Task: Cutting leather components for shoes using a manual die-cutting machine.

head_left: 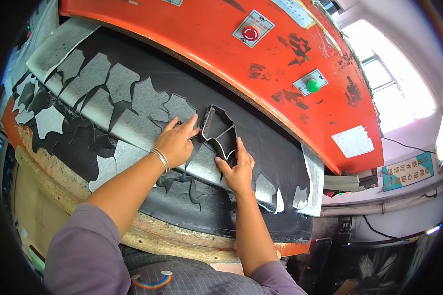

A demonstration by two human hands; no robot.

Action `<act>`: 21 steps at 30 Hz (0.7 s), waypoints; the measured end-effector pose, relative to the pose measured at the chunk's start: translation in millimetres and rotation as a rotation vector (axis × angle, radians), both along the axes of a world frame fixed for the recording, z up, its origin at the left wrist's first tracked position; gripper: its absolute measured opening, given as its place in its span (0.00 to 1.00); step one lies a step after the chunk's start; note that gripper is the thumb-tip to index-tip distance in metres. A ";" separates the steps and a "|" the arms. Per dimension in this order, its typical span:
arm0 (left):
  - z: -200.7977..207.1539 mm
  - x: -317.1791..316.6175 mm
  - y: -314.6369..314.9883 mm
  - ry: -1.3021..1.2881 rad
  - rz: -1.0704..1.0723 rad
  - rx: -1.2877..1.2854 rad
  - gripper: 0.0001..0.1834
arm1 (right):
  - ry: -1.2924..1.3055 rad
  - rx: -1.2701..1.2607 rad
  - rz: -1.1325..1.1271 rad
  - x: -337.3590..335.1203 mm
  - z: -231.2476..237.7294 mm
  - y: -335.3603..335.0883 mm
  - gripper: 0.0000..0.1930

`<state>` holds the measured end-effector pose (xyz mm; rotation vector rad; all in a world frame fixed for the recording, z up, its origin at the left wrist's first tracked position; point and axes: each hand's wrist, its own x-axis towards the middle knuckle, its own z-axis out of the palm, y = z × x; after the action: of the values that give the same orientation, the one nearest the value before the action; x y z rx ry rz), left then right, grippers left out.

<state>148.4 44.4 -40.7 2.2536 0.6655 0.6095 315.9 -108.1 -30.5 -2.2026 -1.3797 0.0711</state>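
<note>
Looking stiff and fairly heavy, the metal die [225, 132] suits a side-wall grip — right hand [239, 172] pinching its near end, left hand [177, 146], fingers spread, just beside it.

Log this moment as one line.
Left hand: open, beside die's left edge | Right hand: gripping die's lower end | Metal die: on dark sheet

Here's the metal frame [208, 121], a dark, angular outline with a thin crossbar [225, 132], sitting open-topped on the black sheet [275, 152]; smooth sheet spreads to its right, jagged grey shapes [150, 101] left.
</note>
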 end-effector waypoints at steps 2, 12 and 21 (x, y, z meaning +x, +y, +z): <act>0.5 -2.8 -0.1 0.005 0.001 0.004 0.37 | 0.042 -0.003 -0.014 0.0 0.0 -1.4 0.43; -7.1 -6.6 -2.7 -0.104 0.064 0.013 0.38 | -0.319 0.010 0.350 19.0 72.7 45.9 0.28; -4.6 -1.6 -8.5 -0.174 0.121 0.033 0.42 | -0.599 -0.520 0.871 23.3 89.0 129.9 0.15</act>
<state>146.9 35.9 -45.3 2.1712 0.7124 0.8709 339.2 21.8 58.4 -1.8627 -2.8527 0.0922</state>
